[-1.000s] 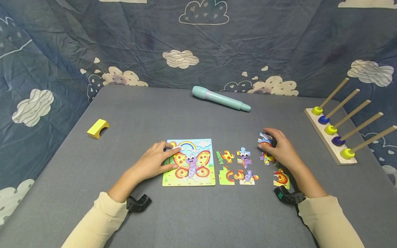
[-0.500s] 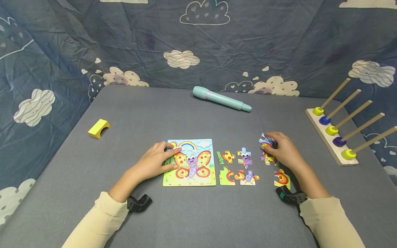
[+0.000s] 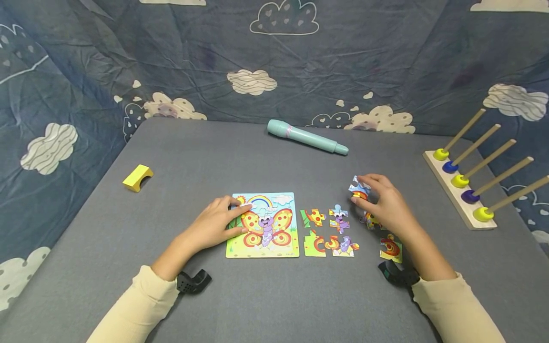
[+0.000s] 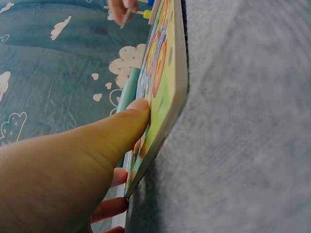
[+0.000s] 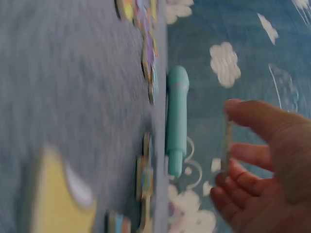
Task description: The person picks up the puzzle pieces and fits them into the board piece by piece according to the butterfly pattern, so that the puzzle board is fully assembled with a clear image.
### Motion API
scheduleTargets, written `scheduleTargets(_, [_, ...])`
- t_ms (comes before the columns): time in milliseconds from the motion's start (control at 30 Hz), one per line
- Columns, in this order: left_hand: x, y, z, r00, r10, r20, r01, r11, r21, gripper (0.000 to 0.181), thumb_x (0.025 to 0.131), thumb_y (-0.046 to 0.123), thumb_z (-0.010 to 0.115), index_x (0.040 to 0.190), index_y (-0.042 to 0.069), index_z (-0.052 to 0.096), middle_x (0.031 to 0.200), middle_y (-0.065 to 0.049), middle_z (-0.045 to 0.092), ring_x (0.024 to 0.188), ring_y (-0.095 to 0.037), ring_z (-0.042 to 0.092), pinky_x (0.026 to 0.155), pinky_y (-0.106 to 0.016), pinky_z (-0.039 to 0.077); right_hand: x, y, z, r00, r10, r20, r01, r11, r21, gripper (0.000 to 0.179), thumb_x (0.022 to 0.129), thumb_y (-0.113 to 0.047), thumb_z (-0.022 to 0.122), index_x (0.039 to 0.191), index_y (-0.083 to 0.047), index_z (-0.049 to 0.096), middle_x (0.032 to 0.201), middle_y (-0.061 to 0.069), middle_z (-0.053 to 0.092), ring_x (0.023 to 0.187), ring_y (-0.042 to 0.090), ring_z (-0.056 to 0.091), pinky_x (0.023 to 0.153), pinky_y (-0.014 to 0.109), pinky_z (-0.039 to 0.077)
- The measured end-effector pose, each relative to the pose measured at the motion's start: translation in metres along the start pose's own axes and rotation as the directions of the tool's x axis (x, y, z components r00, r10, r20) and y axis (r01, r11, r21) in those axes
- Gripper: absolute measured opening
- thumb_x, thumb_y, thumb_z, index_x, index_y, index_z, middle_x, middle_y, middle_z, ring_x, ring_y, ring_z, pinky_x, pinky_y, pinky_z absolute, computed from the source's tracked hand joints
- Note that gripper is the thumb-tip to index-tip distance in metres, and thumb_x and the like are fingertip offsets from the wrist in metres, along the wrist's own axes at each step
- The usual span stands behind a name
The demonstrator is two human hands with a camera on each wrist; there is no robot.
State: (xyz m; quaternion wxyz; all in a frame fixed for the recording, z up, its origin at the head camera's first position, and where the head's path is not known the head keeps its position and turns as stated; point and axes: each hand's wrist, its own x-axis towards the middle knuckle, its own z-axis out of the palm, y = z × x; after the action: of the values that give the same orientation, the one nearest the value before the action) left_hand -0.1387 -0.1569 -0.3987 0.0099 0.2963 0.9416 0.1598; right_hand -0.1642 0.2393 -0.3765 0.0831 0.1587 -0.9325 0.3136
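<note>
A square butterfly puzzle board (image 3: 280,245) lies flat on the grey table. My left hand (image 3: 213,222) rests on its left side, thumb and forefinger stretched over the printed picture; in the left wrist view the thumb (image 4: 121,126) presses its top face. My right hand (image 3: 388,204) pinches a blue, red and orange jigsaw piece (image 3: 359,190) between thumb and fingers, held off the table. That piece appears edge-on in the right wrist view (image 5: 227,145). Below the right hand another orange piece (image 3: 371,220) lies partly covered, and a red-spiral corner piece (image 3: 391,248) sits near the wrist.
Several joined or neighbouring pieces (image 3: 339,220) lie just right of the board. A teal microphone-shaped toy (image 3: 306,138) is at the back. A wooden peg stand (image 3: 461,190) with yellow and blue beads stands at right, a yellow arch block (image 3: 137,178) at far left.
My right hand has picked the blue-topped piece up from the right column and moved it slightly left and up. The left hand stays on the board.
</note>
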Motion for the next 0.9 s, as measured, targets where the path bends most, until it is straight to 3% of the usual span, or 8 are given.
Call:
scheduleTargets(300, [0.002, 0.006, 0.0, 1.0, 0.002, -0.016, -0.001, 0.998, 0.066, 0.05, 0.084, 0.04, 0.06, 0.128, 0.017, 0.052, 0.118, -0.008, 0.045, 0.11, -0.028, 0.038, 0.098, -0.044, 0.022, -0.004, -0.049, 0.018, 0.979, -0.206, 0.006, 0.206, 0.978, 0.041, 0.055, 0.074, -0.012, 0.074, 0.122, 0.0, 0.052, 0.119, 0.013, 0.045, 0.106, 0.027, 0.045, 0.084, 0.047, 0.039])
scheduleTargets(433, [0.005, 0.008, 0.004, 1.0, 0.026, -0.006, -0.026, 0.999, 0.023, 0.05, 0.087, 0.036, 0.057, 0.128, 0.008, 0.05, 0.126, -0.009, 0.045, 0.12, -0.026, 0.035, 0.103, -0.042, 0.019, -0.006, -0.068, 0.032, 0.96, -0.273, 0.058, 0.268, 0.961, 0.073, 0.054, 0.075, -0.015, 0.074, 0.123, 0.0, 0.052, 0.12, 0.011, 0.046, 0.107, 0.024, 0.045, 0.083, 0.043, 0.041])
scheduleTargets(600, [0.006, 0.012, 0.005, 0.999, 0.018, 0.026, -0.017, 0.999, -0.04, 0.053, 0.088, 0.033, 0.057, 0.129, 0.001, 0.045, 0.132, -0.011, 0.042, 0.123, -0.027, 0.036, 0.1, -0.04, 0.027, -0.003, -0.085, 0.05, 0.943, -0.303, 0.139, 0.289, 0.951, 0.112, 0.054, 0.077, -0.016, 0.072, 0.124, 0.001, 0.051, 0.122, 0.012, 0.045, 0.11, 0.024, 0.043, 0.085, 0.041, 0.041])
scheduleTargets(900, [0.011, 0.016, 0.001, 1.0, 0.02, 0.003, -0.02, 1.0, 0.0, 0.048, 0.087, 0.036, 0.058, 0.124, 0.006, 0.05, 0.119, -0.008, 0.05, 0.109, -0.026, 0.048, 0.09, -0.04, 0.038, 0.014, -0.091, 0.083, 0.932, -0.27, 0.242, 0.25, 0.962, 0.112, 0.051, 0.079, -0.018, 0.07, 0.123, -0.001, 0.053, 0.124, 0.011, 0.046, 0.114, 0.024, 0.043, 0.091, 0.041, 0.038])
